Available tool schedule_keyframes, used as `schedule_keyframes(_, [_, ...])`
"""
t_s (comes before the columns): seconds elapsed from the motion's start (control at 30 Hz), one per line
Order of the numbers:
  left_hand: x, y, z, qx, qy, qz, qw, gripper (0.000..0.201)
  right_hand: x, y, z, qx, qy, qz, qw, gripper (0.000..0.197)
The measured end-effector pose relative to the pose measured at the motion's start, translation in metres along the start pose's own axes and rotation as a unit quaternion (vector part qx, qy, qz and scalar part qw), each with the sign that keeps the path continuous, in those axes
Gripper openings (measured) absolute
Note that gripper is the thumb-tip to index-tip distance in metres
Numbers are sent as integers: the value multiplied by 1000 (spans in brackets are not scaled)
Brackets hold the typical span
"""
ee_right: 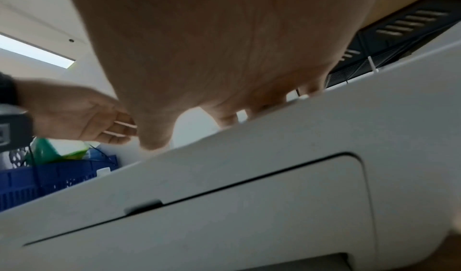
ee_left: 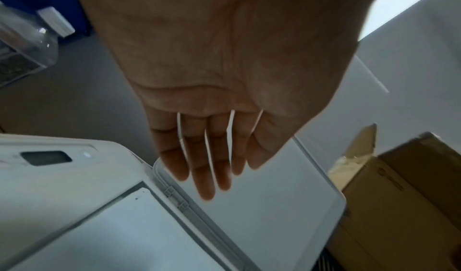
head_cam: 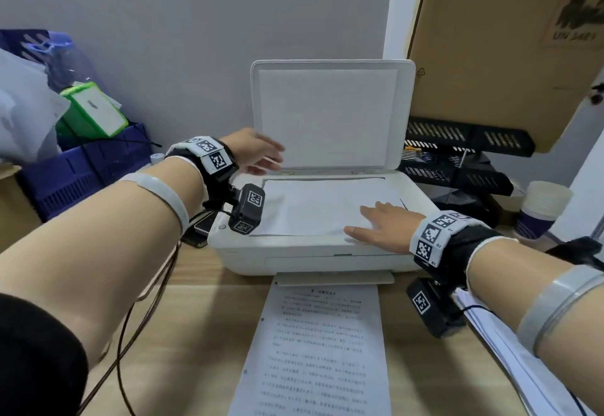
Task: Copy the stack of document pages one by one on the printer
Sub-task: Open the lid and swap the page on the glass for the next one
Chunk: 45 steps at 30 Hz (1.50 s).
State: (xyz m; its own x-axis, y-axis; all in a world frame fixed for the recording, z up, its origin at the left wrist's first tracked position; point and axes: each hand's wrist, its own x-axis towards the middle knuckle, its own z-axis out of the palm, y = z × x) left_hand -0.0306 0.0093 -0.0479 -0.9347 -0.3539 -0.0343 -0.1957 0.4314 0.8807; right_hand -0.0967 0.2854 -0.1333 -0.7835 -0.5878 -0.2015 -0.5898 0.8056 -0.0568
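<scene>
A white printer (head_cam: 248,254) stands on the wooden desk with its scanner lid (head_cam: 330,115) raised upright. A white page (head_cam: 313,209) lies face down on the scanner glass. My right hand (head_cam: 379,224) rests flat on the page's near right corner, fingers straight. My left hand (head_cam: 261,154) hovers open by the lid's lower left edge, fingers straight and holding nothing; in the left wrist view the left hand (ee_left: 207,168) is close in front of the lid (ee_left: 269,206). A printed page (head_cam: 317,350) lies in front of the output tray. The paper stack (head_cam: 500,343) sits under my right forearm.
Blue crates (head_cam: 85,167) with a green box (head_cam: 94,111) crowd the left. A black desk organiser (head_cam: 464,151), a cardboard box (head_cam: 500,43) and stacked paper cups (head_cam: 539,209) stand on the right. A dark phone (head_cam: 202,226) lies against the printer's left side. Brown cables (head_cam: 137,317) trail over the desk.
</scene>
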Motion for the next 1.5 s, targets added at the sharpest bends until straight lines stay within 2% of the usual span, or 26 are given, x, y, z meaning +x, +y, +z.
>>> schedule_keyframes(0.1, [-32,-3,8,91,-68,-11,994,26,-20,-2,-5,-8,8,-27,1000,90])
schedule_keyframes(0.2, [-56,-8,14,149,-104,-35,983,31,-35,6,-3,-37,25,-51,998,86])
schedule_keyframes(0.27, [-68,-12,17,160,-113,-57,979,32,-44,9,0,-36,57,-47,997,66])
schedule_keyframes(0.37, [-82,-9,20,153,-119,-71,978,34,-62,12,-4,11,128,-62,990,22])
schedule_keyframes(0.43, [-92,2,22,148,-129,-68,978,43,-75,19,-10,63,177,-50,981,22])
schedule_keyframes(0.5, [-96,13,23,101,-112,-61,987,66,-88,31,-19,136,238,-22,961,27])
schedule_keyframes(0.57, [-89,18,24,-33,-105,-50,993,106,-101,46,-29,194,291,7,937,31])
schedule_keyframes(0.63, [-84,26,30,-115,-120,-14,986,122,-117,63,-39,233,334,34,913,29])
schedule_keyframes(0.67, [-85,30,36,-128,-116,-1,985,120,-124,71,-42,250,352,48,901,28])
schedule_keyframes(0.73, [-88,43,53,-112,-98,44,988,93,-139,91,-46,281,371,76,882,27])
schedule_keyframes(0.83, [-77,54,87,-40,-77,87,992,59,-166,119,-42,293,341,134,883,26])
schedule_keyframes(0.9, [-65,57,112,-29,-96,79,992,51,-186,137,-34,297,311,174,886,23])
schedule_keyframes(1.0, [-62,66,158,-12,-126,79,989,20,-215,164,-15,260,277,237,894,20])
schedule_keyframes(1.07, [-66,73,191,-3,-144,77,987,6,-234,184,1,264,238,273,894,12])
schedule_keyframes(1.2, [-73,76,260,21,-181,90,979,4,-271,223,38,238,160,334,898,13])
schedule_keyframes(1.33, [-82,71,322,25,-219,102,970,16,-299,244,73,254,143,394,872,16])
schedule_keyframes(1.5, [-87,55,366,22,-235,75,969,39,-311,247,101,247,119,425,863,26])
